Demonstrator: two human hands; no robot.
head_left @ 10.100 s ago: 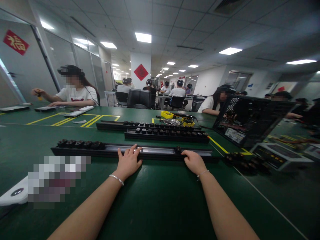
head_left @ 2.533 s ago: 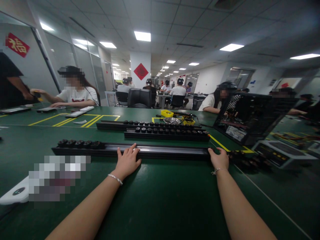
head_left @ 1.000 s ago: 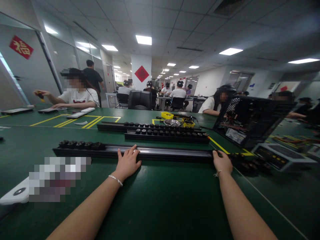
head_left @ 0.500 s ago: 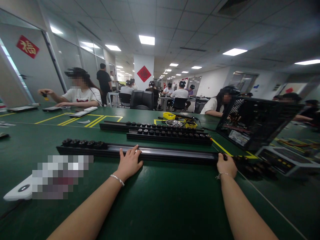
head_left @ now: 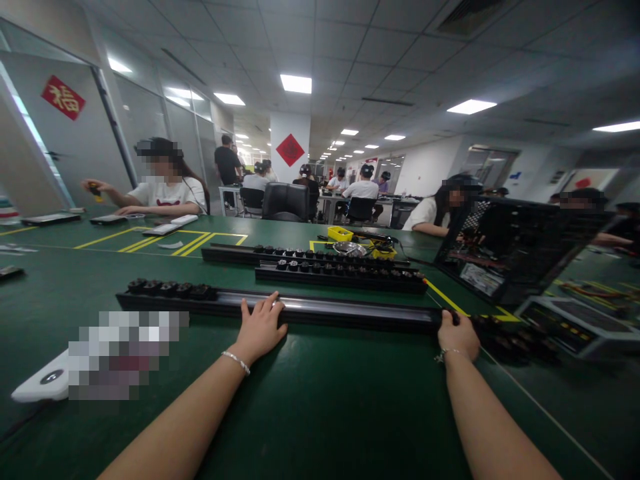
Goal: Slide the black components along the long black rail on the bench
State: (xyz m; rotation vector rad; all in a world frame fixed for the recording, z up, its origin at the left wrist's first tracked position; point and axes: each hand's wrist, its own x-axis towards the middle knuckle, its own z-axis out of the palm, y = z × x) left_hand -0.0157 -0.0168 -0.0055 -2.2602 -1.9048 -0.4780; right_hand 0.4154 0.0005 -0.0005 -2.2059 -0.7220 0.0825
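A long black rail [head_left: 350, 308] with a silver groove lies across the green table [head_left: 320, 400] in front of me. Several black knobs [head_left: 170, 289] sit at its left end. My left hand [head_left: 260, 330] rests flat on the rail near its middle, fingers spread. My right hand [head_left: 457, 337] is curled at the rail's right end, fingertips on a small black part [head_left: 451, 316]. It sits just left of a pile of similar black parts [head_left: 515, 337]; the fingertips are mostly hidden.
Two more black rails [head_left: 340, 272] filled with knobs lie behind. A white device [head_left: 40, 387] lies at the near left. An open computer case [head_left: 505, 247] stands at the right. A yellow bin [head_left: 340, 233] and a metal bowl [head_left: 350, 248] sit farther back. Other people work at nearby tables.
My right hand slid from the rail's middle to its right end, and the black part seen mid-rail is gone from there. My left hand stayed put. A person in black walked away at the back left.
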